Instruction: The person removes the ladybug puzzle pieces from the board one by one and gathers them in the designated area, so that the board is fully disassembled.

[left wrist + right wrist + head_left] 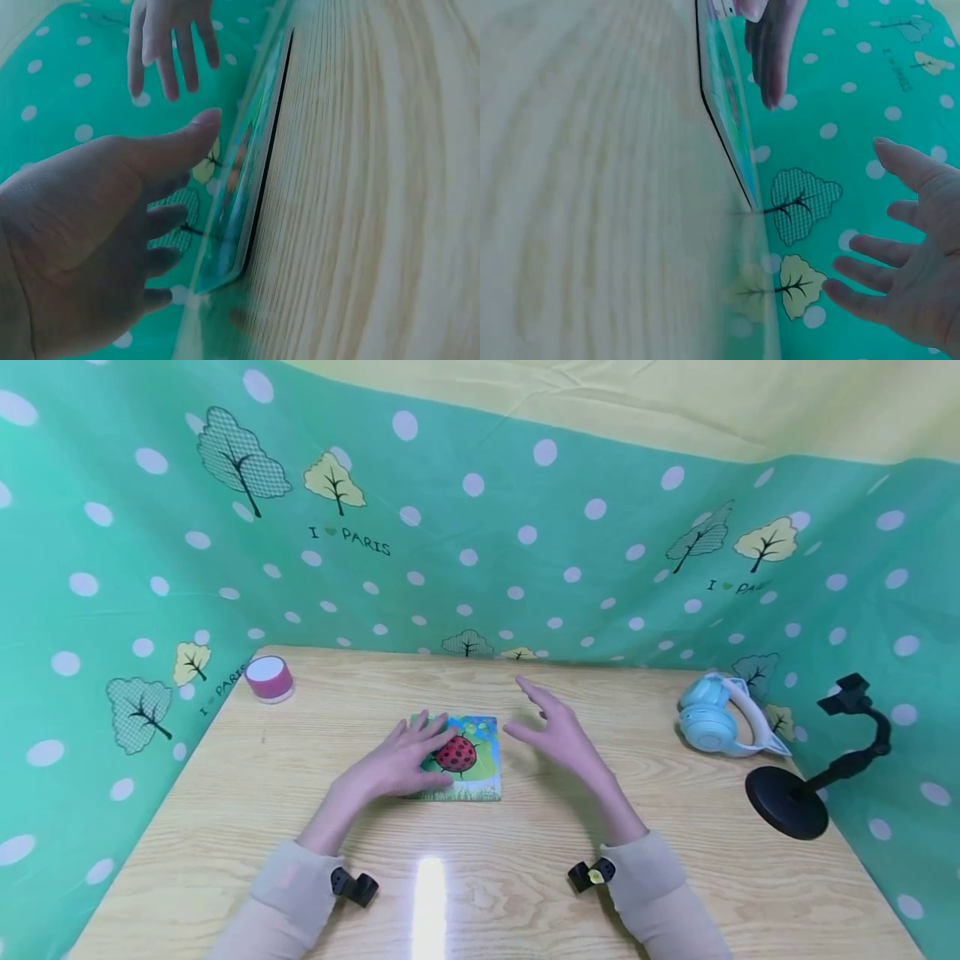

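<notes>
A thin, flat board with a ladybug picture lies on the wooden table, showing blue sky and green grass around the red bug. My left hand hovers over its left part with fingers spread, covering that side from the head camera. In the left wrist view a gap shows between this hand and the board. Off the board's right edge, my right hand is held in the air, fingers extended and holding nothing. The right wrist view shows that hand apart from the board.
A pink round container with a white lid stands at the table's back left corner. Light blue headphones lie at the right, beside a black stand with a round base. A dotted green curtain hangs around the table.
</notes>
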`<state>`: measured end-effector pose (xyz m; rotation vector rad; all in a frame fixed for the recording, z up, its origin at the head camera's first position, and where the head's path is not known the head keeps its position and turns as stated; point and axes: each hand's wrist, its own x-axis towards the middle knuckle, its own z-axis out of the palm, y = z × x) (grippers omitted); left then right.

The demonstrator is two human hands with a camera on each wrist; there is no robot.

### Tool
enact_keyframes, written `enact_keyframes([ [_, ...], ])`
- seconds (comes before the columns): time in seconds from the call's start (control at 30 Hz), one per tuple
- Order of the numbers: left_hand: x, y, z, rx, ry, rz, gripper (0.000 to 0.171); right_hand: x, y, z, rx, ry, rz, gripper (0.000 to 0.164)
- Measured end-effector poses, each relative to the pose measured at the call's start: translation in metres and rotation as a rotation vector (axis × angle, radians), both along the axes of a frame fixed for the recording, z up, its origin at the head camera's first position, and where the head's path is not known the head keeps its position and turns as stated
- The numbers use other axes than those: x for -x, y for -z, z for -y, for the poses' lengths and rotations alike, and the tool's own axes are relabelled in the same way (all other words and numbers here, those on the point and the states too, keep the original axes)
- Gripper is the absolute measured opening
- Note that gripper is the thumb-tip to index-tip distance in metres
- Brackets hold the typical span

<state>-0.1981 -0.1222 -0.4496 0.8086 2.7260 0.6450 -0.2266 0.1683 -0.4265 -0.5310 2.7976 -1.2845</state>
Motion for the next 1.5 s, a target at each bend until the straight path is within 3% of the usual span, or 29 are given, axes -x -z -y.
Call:
enact_keyframes([
  [0.3,-0.005,0.003,-0.008,0.011,0.027,0.046,0.081,-0.006,0.002,0.014,-0.058,-0.108,0.036,0.076],
  [0.6,-0.004,0.011,-0.008,0.052,0.058,0.026,0.081,-0.01,0.004,0.024,-0.146,-0.208,0.036,0.067],
  [1.03,-0.004,0.01,-0.004,0.063,0.075,-0.005,0.077,-0.016,0.002,0.029,-0.304,-0.343,0.027,0.06],
  [1.17,-0.005,0.011,-0.006,0.068,0.079,0.011,0.077,-0.022,0.006,0.027,-0.405,-0.405,-0.046,0.056],
  [1.3,-0.005,0.011,-0.007,0.064,0.093,0.022,0.077,-0.028,0.011,0.027,-0.533,-0.481,-0.208,0.049],
  [1.5,-0.004,0.014,-0.008,0.072,0.101,0.021,0.076,-0.034,0.019,0.029,-0.593,-0.545,-0.406,0.038],
])
